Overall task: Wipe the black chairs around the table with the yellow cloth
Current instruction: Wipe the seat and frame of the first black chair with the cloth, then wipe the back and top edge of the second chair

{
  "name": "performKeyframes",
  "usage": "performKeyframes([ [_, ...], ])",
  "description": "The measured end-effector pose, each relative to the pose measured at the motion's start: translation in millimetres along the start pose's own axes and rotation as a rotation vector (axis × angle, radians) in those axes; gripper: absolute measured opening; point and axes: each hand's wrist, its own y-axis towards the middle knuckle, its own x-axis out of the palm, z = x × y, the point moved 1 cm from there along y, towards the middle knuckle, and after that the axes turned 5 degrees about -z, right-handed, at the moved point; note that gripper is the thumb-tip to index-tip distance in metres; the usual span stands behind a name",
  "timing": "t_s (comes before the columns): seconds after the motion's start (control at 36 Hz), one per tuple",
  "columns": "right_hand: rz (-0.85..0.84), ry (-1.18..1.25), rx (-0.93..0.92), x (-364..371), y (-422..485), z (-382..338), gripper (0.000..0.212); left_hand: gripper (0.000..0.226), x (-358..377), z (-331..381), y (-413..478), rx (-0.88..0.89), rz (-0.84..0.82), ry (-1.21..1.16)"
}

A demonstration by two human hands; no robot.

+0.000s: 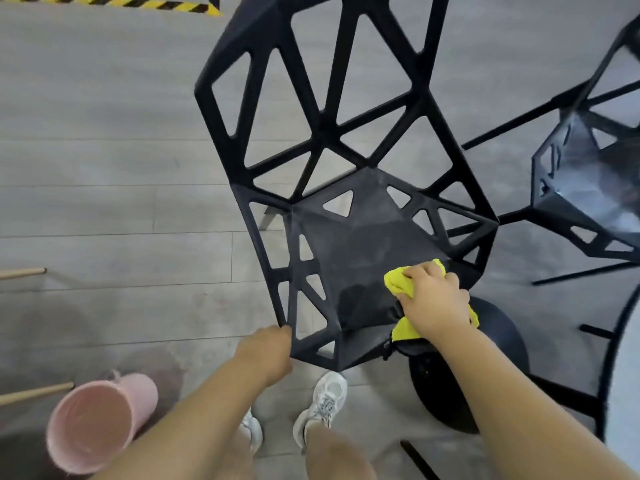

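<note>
Gripping the near-left seat corner of the chair (363, 244) with the left hand (266, 348). Clutching the cloth (401, 282) in the right hand (436, 303), pressed flat against the seat's near-right edge. Beyond, on the right, a second chair (581, 188); near left, a bin (93, 420).

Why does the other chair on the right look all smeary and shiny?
In the head view, the second black chair is smeared by motion blur near the frame's edge, and light glares off its seat; the nearer black chair and yellow cloth look sharper.
</note>
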Motion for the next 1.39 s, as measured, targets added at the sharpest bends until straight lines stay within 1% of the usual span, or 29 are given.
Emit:
performKeyframes([
  [0.06, -0.008, 0.000, -0.014, -14.0, -5.8, -3.1, 0.042, 0.041, -22.2, -3.8, -10.9, 0.009, 0.009, 0.049],
  [0.14, -0.011, 0.000, -0.041, -35.7, -15.5, -11.1, 0.041, 0.036, -55.5, -12.3, -29.6, 0.006, 0.068, 0.097],
  [0.28, 0.004, 0.018, -0.088, -82.8, -34.6, -35.2, 0.043, 0.040, -113.4, -29.7, -73.7, -0.043, 0.177, 0.129],
  [0.39, 0.070, 0.026, -0.127, -123.1, -47.5, -65.4, 0.046, 0.044, -160.1, -53.3, -105.5, -0.030, 0.259, 0.085],
  [0.47, 0.125, 0.041, -0.128, -148.9, -55.0, -94.5, 0.047, 0.045, -196.8, -75.7, -121.0, -0.021, 0.305, 0.107],
  [0.58, 0.220, 0.089, -0.101, -177.5, -64.0, -138.3, 0.042, 0.043, -250.5, -111.6, -131.7, 0.028, 0.357, 0.133],
  [0.75, 0.301, 0.173, -0.035, -209.9, -77.1, -191.4, 0.044, 0.041, -321.1, -158.1, -142.0, 0.090, 0.409, 0.255],
  [0.92, 0.349, 0.243, 0.036, -233.4, -81.7, -216.0, 0.047, 0.043, -373.3, -171.3, -145.3, 0.176, 0.435, 0.341],
  [1.08, 0.362, 0.311, 0.125, -241.9, -70.6, -222.7, 0.043, 0.044, -419.8, -161.1, -126.1, 0.254, 0.396, 0.434],
  [1.25, 0.377, 0.420, 0.212, -252.8, -31.5, -226.6, 0.045, 0.040, -472.4, -147.2, -91.5, 0.306, 0.396, 0.515],
  [1.39, 0.396, 0.528, 0.257, -273.2, 7.1, -241.4, 0.045, 0.045, -517.5, -137.5, -68.1, 0.341, 0.376, 0.591],
])
